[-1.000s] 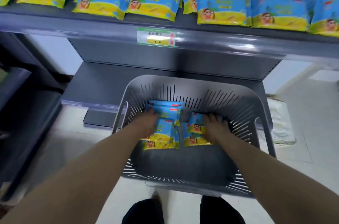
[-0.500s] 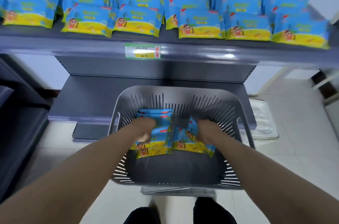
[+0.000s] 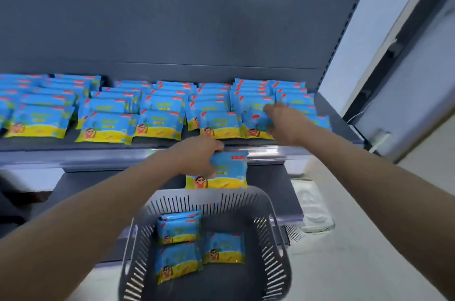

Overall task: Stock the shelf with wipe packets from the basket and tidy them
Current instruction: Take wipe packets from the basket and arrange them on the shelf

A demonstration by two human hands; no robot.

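**A:** Looking at the right grip (image 3: 285,121): its fingers and thumb are clamped on the right edge of a front-row packet (image 3: 254,123) on the shelf (image 3: 123,153). How should it finish?

**B:** Lay the packet flat with the yellow band toward the front lip, flush with the neighbour on its left. Then nudge it until the row edge runs straight. I'd let go only once it sits level.

**A:** And the left grip (image 3: 199,156)?

**B:** It's closed on the left side of a second packet (image 3: 224,172), held just below the shelf lip and above the basket (image 3: 268,259). Lift that one over the lip, not into it, and look for a thin spot in the rows. At least 3 basket packets (image 3: 225,247) wait below.
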